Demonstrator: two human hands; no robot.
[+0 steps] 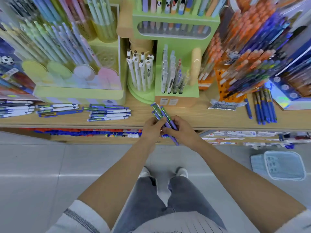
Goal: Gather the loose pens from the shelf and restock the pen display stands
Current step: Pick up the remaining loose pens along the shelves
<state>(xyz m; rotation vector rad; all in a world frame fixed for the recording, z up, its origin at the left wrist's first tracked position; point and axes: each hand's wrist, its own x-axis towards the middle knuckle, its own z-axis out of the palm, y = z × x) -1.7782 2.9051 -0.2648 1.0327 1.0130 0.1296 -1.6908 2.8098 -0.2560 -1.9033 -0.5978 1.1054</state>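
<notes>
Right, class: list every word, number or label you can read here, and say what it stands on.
No text reads clearly.
White labels on the wooden box: too blurred.
Silver sign on the shelf: blurred.
Print on the white pens: too small.

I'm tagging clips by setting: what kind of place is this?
Probably a stationery shop: crowded pen stands on a wooden shelf, loose pens lying in front, a shopping basket on the floor.

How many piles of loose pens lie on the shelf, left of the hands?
3: the left pile at the frame's edge, the middle pile beside it, the right pile nearest the left hand. More may lie outside the frame.
</notes>
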